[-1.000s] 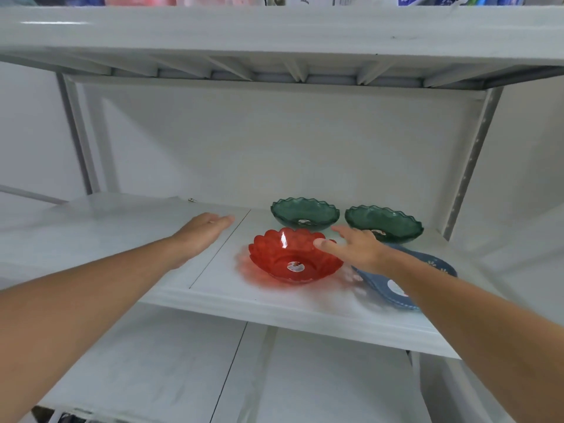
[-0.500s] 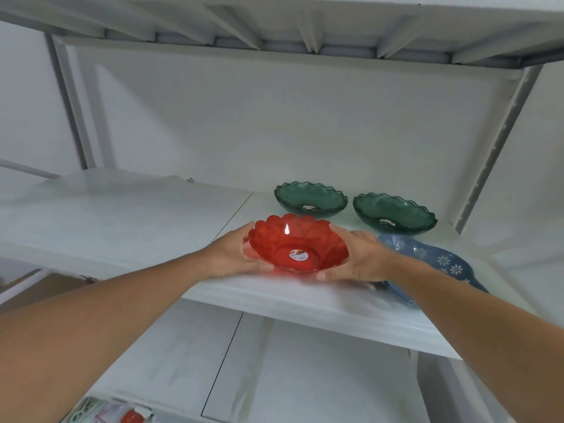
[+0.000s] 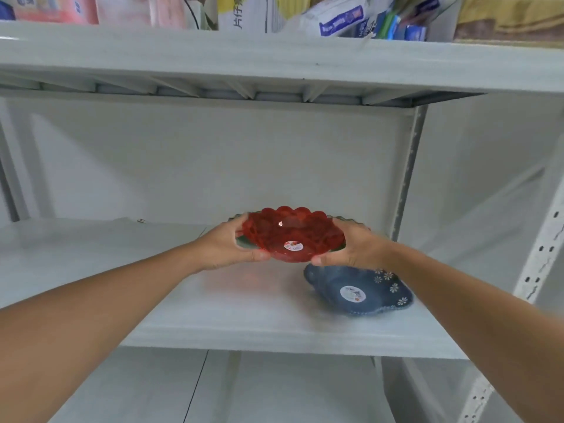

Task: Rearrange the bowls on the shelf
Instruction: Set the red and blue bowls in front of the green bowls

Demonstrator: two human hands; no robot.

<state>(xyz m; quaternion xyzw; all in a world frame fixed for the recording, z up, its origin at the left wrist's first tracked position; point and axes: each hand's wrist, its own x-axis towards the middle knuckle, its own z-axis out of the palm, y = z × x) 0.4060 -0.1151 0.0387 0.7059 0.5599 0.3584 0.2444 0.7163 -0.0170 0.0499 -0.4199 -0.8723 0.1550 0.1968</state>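
Note:
A translucent red scalloped bowl (image 3: 294, 232) with a round sticker hangs above the white shelf (image 3: 244, 303), held from both sides. My left hand (image 3: 227, 245) grips its left rim and my right hand (image 3: 351, 247) grips its right rim. Behind the red bowl only slivers of a green bowl (image 3: 241, 242) show; the two green bowls are mostly hidden. A dark blue flowered bowl (image 3: 363, 290) lies on the shelf just below and right of my right hand.
The upper shelf board (image 3: 274, 59) hangs low overhead and carries several packets and boxes (image 3: 338, 16). A perforated metal upright (image 3: 407, 175) stands at the back right, another post (image 3: 543, 245) nearer right. A lower shelf (image 3: 244, 389) lies beneath.
Both hands closed on the red bowl and lifted it off the shelf, carrying it up and back in front of the green bowls. The camera tilted upward.

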